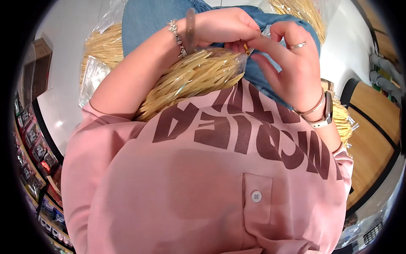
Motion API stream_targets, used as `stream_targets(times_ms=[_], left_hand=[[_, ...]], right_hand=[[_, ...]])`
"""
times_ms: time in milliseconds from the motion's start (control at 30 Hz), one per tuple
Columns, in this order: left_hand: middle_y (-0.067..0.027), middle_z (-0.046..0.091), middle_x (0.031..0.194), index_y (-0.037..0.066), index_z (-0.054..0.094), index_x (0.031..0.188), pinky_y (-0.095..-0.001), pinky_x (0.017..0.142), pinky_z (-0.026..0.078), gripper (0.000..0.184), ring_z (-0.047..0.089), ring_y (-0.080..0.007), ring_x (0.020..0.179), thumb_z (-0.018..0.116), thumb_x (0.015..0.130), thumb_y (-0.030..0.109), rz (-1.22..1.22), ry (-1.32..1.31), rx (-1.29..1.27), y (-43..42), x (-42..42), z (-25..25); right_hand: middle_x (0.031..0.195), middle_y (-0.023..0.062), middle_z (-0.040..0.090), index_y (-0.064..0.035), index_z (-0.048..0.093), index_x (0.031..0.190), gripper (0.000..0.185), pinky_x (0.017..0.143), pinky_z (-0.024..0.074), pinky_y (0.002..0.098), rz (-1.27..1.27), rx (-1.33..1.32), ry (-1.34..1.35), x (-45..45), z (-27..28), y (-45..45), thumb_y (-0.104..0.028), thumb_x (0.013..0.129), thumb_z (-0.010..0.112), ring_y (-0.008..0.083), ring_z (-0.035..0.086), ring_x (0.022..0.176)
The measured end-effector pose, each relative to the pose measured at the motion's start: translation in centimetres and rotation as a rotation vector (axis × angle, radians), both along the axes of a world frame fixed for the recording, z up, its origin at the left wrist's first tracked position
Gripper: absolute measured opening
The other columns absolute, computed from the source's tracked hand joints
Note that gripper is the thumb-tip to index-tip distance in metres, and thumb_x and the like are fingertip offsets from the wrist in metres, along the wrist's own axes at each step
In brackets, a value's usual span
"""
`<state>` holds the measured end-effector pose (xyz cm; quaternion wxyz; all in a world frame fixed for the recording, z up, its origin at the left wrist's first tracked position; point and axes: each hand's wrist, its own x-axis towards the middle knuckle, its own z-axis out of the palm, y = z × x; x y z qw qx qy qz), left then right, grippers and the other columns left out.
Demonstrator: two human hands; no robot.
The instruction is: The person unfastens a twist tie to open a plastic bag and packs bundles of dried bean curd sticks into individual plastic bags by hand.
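Note:
A clear plastic bag (198, 72) full of long, pale yellow dried strips, perhaps dried bean curd sticks, lies across my lap against my shirt. My left hand (230, 27) is closed at the bag's gathered mouth, its fingers curled and partly hidden. Close beside it, my right hand (292, 55) pinches with thumb and index finger near a small gold twist tie (246, 49) at the bag's neck. The other right fingers are bent and apart from the bag. The fingertips of both hands nearly meet, so the exact grip on the tie is partly hidden.
More bags of the same strips (103, 44) stand left of my legs, with another bag (300, 15) beyond my knee and one (343, 120) by my right elbow. A cardboard box (38, 70) and shelves of packaged goods (36, 144) are at left. A wooden surface (372, 144) is at right.

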<state>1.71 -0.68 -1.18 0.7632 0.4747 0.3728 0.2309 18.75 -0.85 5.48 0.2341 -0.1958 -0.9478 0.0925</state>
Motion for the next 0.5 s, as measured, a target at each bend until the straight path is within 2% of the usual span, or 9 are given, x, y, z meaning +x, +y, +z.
stream_targets(times_ms=[167, 267, 433, 500], left_hand=[[0.0009, 0.049, 0.057, 0.005, 0.059, 0.065, -0.0196, 0.045, 0.032, 0.018, 0.04, -0.0052, 0.05, 0.051, 0.079, 0.013, -0.01, -0.016, -0.062, -0.1, 0.6, 0.7], [0.0009, 0.049, 0.057, 0.005, 0.058, 0.065, -0.0195, 0.044, 0.031, 0.015, 0.041, -0.0055, 0.05, 0.051, 0.077, 0.009, -0.009, -0.053, -0.076, -0.2, 0.8, 0.6], [0.0, 0.051, 0.057, 0.005, 0.058, 0.066, -0.0185, 0.044, 0.032, 0.013, 0.044, -0.0056, 0.049, 0.05, 0.076, 0.007, 0.028, -0.082, -0.093, -0.4, 1.0, 0.5], [0.0005, 0.052, 0.061, 0.007, 0.058, 0.071, -0.019, 0.044, 0.032, 0.014, 0.044, -0.0053, 0.051, 0.05, 0.08, 0.013, -0.002, -0.065, -0.048, -0.4, 0.8, 0.3]], right_hand=[[0.075, 0.0006, 0.046, -0.0135, 0.065, 0.079, 0.02, 0.06, 0.0384, 0.0323, 0.046, 0.049, -0.028, 0.2, -0.4, -0.1, -0.008, 0.06, 0.064, 0.0207, 0.048, 0.068], [0.082, 0.0048, 0.048, -0.0113, 0.065, 0.086, 0.031, 0.063, 0.0402, 0.0321, 0.137, 0.022, -0.165, 0.2, 0.8, 0.7, -0.003, 0.057, 0.069, 0.0233, 0.049, 0.073], [0.083, 0.0038, 0.049, -0.01, 0.061, 0.082, 0.023, 0.068, 0.0405, 0.0326, 0.227, 0.022, -0.322, -0.6, 2.3, 1.3, -0.007, 0.06, 0.068, 0.0232, 0.05, 0.075], [0.083, 0.0024, 0.05, -0.0094, 0.059, 0.078, 0.019, 0.07, 0.0399, 0.0313, 0.242, 0.028, -0.376, -0.9, 2.3, 1.4, -0.008, 0.061, 0.067, 0.0221, 0.05, 0.076]])
